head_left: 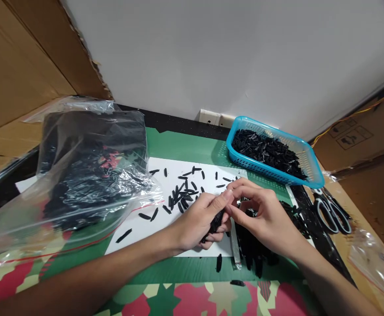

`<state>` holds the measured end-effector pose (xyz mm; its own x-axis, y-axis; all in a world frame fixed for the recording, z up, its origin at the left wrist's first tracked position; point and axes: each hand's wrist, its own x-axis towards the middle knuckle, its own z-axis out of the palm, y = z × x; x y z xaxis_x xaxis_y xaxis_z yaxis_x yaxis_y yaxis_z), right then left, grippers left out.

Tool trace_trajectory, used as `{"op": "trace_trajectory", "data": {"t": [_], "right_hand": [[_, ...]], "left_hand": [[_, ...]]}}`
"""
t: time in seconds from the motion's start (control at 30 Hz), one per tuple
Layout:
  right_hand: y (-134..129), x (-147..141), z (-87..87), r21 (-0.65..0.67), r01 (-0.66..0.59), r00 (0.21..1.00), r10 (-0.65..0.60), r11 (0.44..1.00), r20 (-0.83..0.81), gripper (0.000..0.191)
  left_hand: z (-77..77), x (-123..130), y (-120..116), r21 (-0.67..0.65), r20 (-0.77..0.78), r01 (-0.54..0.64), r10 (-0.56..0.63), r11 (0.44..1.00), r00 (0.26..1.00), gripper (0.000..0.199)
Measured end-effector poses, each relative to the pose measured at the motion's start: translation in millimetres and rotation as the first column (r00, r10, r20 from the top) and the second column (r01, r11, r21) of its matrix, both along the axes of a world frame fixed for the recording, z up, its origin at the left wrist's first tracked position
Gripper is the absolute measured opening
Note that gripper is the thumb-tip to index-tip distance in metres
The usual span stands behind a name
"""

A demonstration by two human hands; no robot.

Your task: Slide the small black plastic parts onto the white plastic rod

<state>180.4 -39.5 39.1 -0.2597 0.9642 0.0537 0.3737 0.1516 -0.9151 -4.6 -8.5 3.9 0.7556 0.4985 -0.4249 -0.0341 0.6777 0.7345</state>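
Slim black strips (216,224) are held in the left hand (197,221), centre; the right hand (267,215) is narrowed, contents unclear. More are heaped in a blue plastic basket (310,162), upper right; loose ones are left on white paper (139,230).

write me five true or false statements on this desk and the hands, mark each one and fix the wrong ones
1. The left hand holds a bunch of black pieces. True.
2. The blue basket holds white pieces. False: the blue basket holds a heap of black ones.
3. The scissors lie to the right of the right hand. True.
4. The large clear bag on the left has nothing in it. False: black material shows inside the large clear bag.
5. Loose black pieces lie scattered on the white sheet. True.
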Motion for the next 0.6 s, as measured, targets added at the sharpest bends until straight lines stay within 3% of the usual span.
{"op": "trace_trajectory", "data": {"t": [0.3, 0.47, 0.6], "right_hand": [[6.3, 11.3, -13.8, 0.022, 0.114, 0.979, -0.109, 0.993, -0.169, 0.011], [5.6, 11.2, -17.1, 0.010, 0.060, 0.985, -0.058, 0.998, -0.161, 0.011], [4.5, 12.9, -16.3, 0.002, 0.001, 0.987, -0.001, 1.000, -0.162, 0.012]], "left_hand": [[4.4, -1.1, 4.2, -0.057, 0.070, -0.121, 0.125, 0.991, 0.990, 0.046], [4.5, -1.4, 4.5, -0.066, 0.087, -0.186, 0.191, 0.980, 0.978, 0.038], [6.2, -1.1, 4.9, -0.055, 0.058, -0.129, 0.132, 0.990, 0.990, 0.042]]}}
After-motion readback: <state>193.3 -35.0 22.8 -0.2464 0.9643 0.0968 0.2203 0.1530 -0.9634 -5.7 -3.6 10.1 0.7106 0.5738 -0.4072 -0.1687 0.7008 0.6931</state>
